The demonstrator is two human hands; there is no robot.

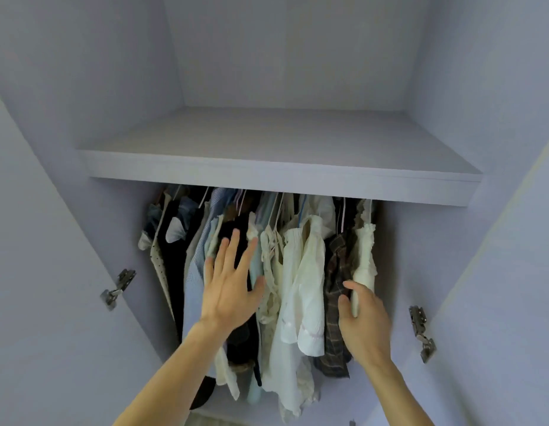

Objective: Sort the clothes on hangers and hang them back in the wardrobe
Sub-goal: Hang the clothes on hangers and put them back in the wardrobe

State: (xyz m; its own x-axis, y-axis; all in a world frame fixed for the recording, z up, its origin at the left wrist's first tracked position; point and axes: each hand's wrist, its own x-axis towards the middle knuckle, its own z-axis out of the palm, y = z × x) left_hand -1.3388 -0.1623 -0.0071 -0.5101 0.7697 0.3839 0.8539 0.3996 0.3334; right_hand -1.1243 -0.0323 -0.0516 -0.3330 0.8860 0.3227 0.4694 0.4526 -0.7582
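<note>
Sorting step: directly below the shelf (279, 192) hang the clothes (300, 272), the left hand (233, 287) flat and spread against mid-row, the right hand (363, 318) curled round a cream ruffled top (365, 259) at the row's right end; next, likely, parting neighbours to unhook it.

Under the shelf (279, 179), many clothes (300, 287) hung close together. The left hand (230, 290) lay flat on a dark top (242, 221) below the shelf's middle. The right hand (363, 318) held a frilly white top (365, 253) below the shelf's right end.
</note>
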